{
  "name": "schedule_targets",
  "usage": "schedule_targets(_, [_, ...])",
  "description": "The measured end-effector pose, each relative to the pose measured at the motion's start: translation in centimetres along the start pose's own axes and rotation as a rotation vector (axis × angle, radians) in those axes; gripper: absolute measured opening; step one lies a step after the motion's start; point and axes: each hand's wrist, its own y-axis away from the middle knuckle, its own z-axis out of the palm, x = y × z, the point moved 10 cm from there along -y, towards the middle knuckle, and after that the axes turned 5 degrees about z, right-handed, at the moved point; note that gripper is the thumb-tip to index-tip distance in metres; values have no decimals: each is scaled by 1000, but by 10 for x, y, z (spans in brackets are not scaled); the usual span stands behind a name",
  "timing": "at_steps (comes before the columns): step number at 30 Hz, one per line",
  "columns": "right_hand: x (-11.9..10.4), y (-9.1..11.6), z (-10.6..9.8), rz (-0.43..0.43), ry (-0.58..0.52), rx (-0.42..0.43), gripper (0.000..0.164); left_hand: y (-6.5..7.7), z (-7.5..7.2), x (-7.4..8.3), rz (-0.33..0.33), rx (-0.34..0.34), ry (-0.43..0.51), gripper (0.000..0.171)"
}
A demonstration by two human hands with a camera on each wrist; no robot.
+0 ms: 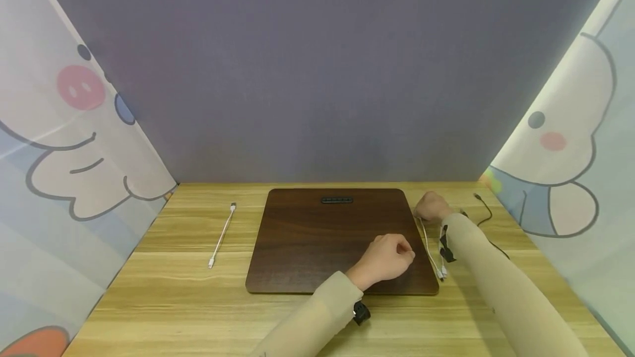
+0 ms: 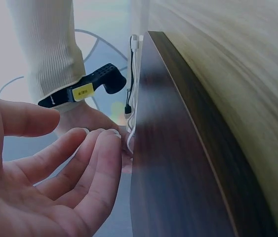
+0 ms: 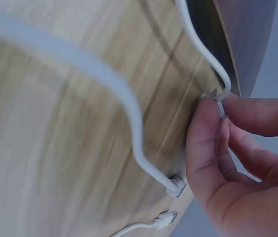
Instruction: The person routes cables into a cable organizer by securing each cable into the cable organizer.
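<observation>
My right hand (image 1: 431,206) is just past the right edge of a dark brown board (image 1: 297,247). Its thumb and forefinger pinch a white cable (image 3: 200,44) near one end, low over the wooden surface. My left hand (image 1: 384,258) hovers above the right part of the board, fingers loosely bent and holding nothing; in the left wrist view the fingers (image 2: 106,163) curve toward the thumb with a gap between. Beside the right hand, another white cable (image 3: 131,116) lies with its plug on the table, and a further white plug (image 3: 163,220) sits near it.
A small black strip (image 1: 337,200) sits at the board's far edge. A short white USB cable (image 1: 223,236) lies left of the board. To the far right is a black cable (image 1: 488,219), partly behind the right forearm. A grey panel (image 1: 327,81) stands behind the table.
</observation>
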Motion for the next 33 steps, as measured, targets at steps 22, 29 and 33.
schedule_targets(22, [-13, 30, -9, -33, -349, -137, 37, -25, 22, -14, -137, 86, 226, 10])
schedule_targets(29, [-21, 40, -16, -22, -367, -142, 39, -34, 36, -17, -188, 157, 534, 10])
schedule_targets(33, [-24, 43, -16, -18, -372, -155, 41, -38, 42, -18, -207, 199, 623, 10])
